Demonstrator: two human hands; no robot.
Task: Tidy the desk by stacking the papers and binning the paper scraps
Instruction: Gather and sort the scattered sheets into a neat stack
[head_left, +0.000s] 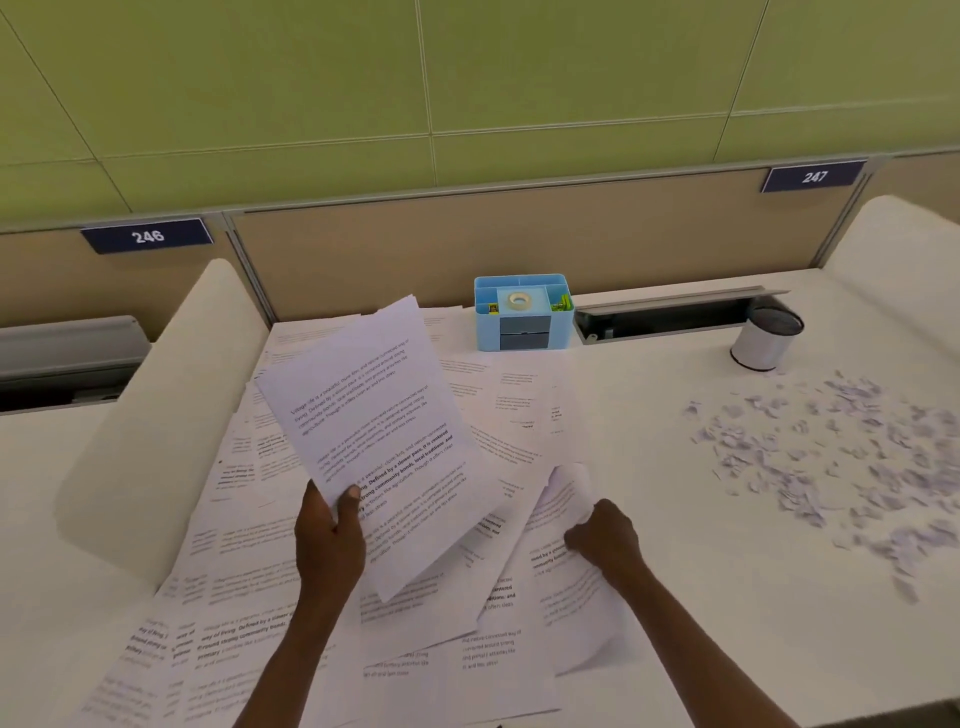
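My left hand (330, 535) grips a small stack of printed sheets (379, 431) by its lower left corner and holds it tilted above the desk. My right hand (602, 535) pinches the curled edge of another printed sheet (566, 571) lying on the desk. Many loose printed papers (249, 597) overlap across the left and middle of the white desk (649, 519). A wide scatter of small paper scraps (831, 457) covers the desk's right side. A small white bin with a dark rim (763, 340) stands behind the scraps.
A light blue desk organiser (522, 312) with a tape roll stands at the back centre. Behind it runs a beige partition (493, 244), with an open cable tray (670, 312) to the right. A white curved divider (171, 395) borders the papers on the left.
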